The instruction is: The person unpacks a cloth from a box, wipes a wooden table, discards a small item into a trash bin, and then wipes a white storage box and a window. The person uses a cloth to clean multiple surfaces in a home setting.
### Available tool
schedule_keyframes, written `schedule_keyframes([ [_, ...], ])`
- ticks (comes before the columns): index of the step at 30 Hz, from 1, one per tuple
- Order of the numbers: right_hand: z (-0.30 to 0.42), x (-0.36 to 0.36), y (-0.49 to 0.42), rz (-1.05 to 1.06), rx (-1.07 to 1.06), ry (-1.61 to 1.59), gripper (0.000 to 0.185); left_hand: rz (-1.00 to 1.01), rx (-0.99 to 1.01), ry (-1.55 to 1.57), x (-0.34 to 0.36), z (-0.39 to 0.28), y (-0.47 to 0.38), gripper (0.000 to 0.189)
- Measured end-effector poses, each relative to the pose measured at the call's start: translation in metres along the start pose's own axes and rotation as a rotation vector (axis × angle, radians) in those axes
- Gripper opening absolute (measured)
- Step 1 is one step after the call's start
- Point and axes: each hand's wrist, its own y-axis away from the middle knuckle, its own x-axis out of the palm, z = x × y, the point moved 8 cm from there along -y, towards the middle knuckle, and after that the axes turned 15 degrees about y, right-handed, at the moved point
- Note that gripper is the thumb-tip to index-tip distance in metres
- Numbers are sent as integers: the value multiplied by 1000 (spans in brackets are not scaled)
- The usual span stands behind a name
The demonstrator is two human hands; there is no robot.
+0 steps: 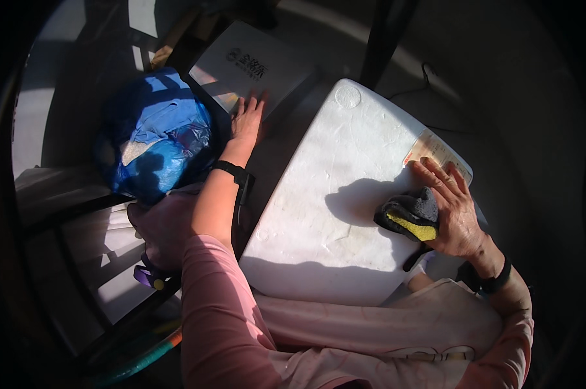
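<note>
My right hand (456, 216) holds a folded dark grey and yellow cloth (409, 214) over the right side of a white foam box (312, 185). Its fingertips reach a printed label (434, 150) stuck near the box's edge. Off to the left, my left hand (247, 119) stretches forward with fingers apart and nothing in them. It lies at the near edge of a flat white printed box (259, 58); whether the slightly blurred fingertips touch it, I cannot tell. Each wrist wears a black band.
Left of my left arm sits a bulging blue plastic bag (161, 141) with blue cloth on top. Below it are a mauve fabric item (166, 233) and a purple strap (147, 277). A striped hoop (142, 360) curves at lower left. Beyond the foam box stands a dark post (385, 44).
</note>
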Motion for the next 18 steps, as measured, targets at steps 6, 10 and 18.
schedule_keyframes([
  [6,-2,-7,2,-30,-2,-10,73,0,183,-70,-14,26,86,70],
  [10,-2,-6,2,-45,-16,4,71,-181,3,362,-29,62,87,71],
  [18,-10,2,-5,11,-37,-4,66,-299,-581,1341,20,104,14,72],
])
